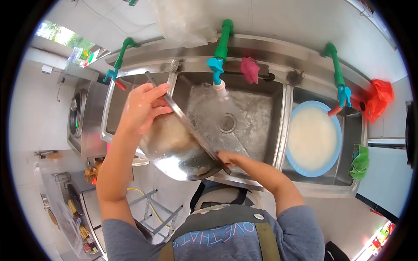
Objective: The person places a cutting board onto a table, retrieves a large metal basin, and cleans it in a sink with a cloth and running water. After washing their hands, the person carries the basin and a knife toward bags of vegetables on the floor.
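Observation:
A large stainless steel basin point(176, 145) is tilted on its side over the left part of the sink, its open mouth facing the middle compartment. My left hand point(150, 104) grips its upper rim, fingers curled over the edge. Lower down, my right hand point(227, 158) holds the opposite end of the rim, its fingers partly hidden. Water runs from the middle tap point(219, 69) into the middle sink compartment point(261, 117), where it spreads around the drain point(227, 123). The inside of the basin is turned away from view.
In the right compartment a light blue tub point(314, 139) holds cloudy whitish liquid. A pink cloth point(250, 69) hangs on the back ledge, a green cloth point(359, 162) at the right edge. A red bag point(379, 100) hangs far right. A metal stand point(159, 211) is on the floor.

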The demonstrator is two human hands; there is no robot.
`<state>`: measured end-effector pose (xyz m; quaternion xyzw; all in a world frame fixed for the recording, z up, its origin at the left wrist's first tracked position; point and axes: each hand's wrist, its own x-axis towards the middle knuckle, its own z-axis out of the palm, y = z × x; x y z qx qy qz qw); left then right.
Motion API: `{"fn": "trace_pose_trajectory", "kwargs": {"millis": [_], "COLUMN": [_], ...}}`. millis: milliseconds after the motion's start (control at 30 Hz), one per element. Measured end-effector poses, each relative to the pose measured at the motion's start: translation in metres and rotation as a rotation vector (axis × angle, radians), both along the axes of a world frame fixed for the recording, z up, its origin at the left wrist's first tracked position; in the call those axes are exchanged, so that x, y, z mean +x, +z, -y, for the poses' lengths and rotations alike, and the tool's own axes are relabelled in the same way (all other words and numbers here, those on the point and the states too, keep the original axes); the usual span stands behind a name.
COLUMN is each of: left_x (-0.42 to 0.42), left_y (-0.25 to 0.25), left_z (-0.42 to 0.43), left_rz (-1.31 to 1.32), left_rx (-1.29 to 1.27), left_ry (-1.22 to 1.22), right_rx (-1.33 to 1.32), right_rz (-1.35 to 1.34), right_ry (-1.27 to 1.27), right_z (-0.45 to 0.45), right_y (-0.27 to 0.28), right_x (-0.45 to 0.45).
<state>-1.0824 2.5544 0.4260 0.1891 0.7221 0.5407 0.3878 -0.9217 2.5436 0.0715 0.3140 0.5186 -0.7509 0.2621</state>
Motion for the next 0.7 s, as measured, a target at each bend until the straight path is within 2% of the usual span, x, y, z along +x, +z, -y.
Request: {"fn": "trace_pose_trajectory", "kwargs": {"millis": [33, 67, 133, 167, 200, 233, 300, 333, 367, 433, 500, 600, 700], "left_x": [-0.003, -0.013, -0.028, -0.034, -0.037, -0.04, -0.043, -0.042, -0.042, -0.032, -0.027, -0.043, -0.052], "left_y": [0.003, 0.009, 0.016, 0.016, 0.014, 0.012, 0.007, 0.005, 0.002, 0.007, 0.011, -0.007, -0.021], "left_z": [0.014, 0.03, 0.064, 0.082, 0.097, 0.112, 0.136, 0.145, 0.154, 0.159, 0.168, 0.2, 0.225], "left_rz": [-0.023, -0.047, -0.06, -0.05, -0.035, -0.022, 0.0, 0.006, 0.01, -0.026, -0.073, -0.126, -0.162], "left_rx": [0.001, 0.004, 0.029, 0.052, 0.069, 0.087, 0.121, 0.144, 0.167, 0.217, 0.268, 0.304, 0.32], "left_ry": [0.036, 0.073, 0.176, 0.238, 0.285, 0.331, 0.408, 0.453, 0.497, 0.597, 0.679, 0.708, 0.709], "right_rx": [0.153, 0.205, 0.91, 1.082, 1.267, 1.549, 1.788, 1.894, 1.935, 1.852, 1.81, 1.425, 1.447], "right_rz": [0.018, 0.014, -0.14, -0.268, -0.525, -0.644, -0.969, -1.043, -1.044, -1.113, -1.125, -1.087, -1.047], "right_ry": [0.131, 0.159, 0.234, -0.094, -0.328, -0.399, -0.455, -0.376, -0.24, 0.103, 0.3, 0.266, 0.114], "right_z": [-0.014, -0.025, -0.051, -0.064, -0.082, -0.104, -0.15, -0.168, -0.179, -0.201, -0.213, -0.211, -0.201], "right_y": [0.041, 0.047, 0.071, 0.092, 0.108, 0.128, 0.181, 0.203, 0.221, 0.237, 0.234, 0.222, 0.211], "right_x": [0.004, 0.006, 0.013, 0.015, 0.016, 0.007, -0.015, -0.028, -0.039, -0.063, -0.08, -0.094, -0.102]}}
